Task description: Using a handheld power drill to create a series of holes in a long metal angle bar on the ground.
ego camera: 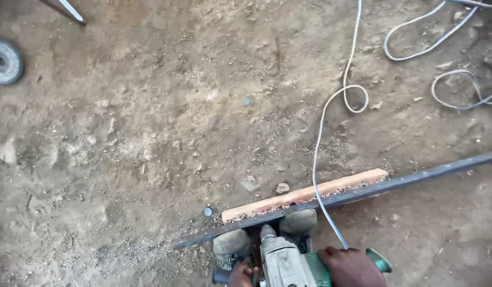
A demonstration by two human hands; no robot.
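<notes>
The right hand (pixel 352 267) is wrapped tight around the green rear handle of the drill (pixel 288 263), fingers closed on the grip. The left hand (pixel 240 275) sits at nine o'clock of the drill body, fingers curled round the dark side handle; only part of it shows at the lower edge.

The drill points toward twelve o'clock, its nose down on the metal bar (pixel 331 199), a long dark strip running from eight o'clock to two o'clock across the dirt ground (pixel 150 133). Two dusty shoes (pixel 299 220) stand against the near side of the bar, one on each side of the drill. A wooden block (pixel 309 192) lies along the bar's far side, with chips on it. The white cord (pixel 323 159) runs from the handle up over bar and block toward one o'clock.

To drill cleanly, I judge the drill should stay square to the bar, with steady pressure, feet pinning the strip, and the cord kept away from the bit. A grinding disc (pixel 5 61) lies well apart at ten o'clock.
</notes>
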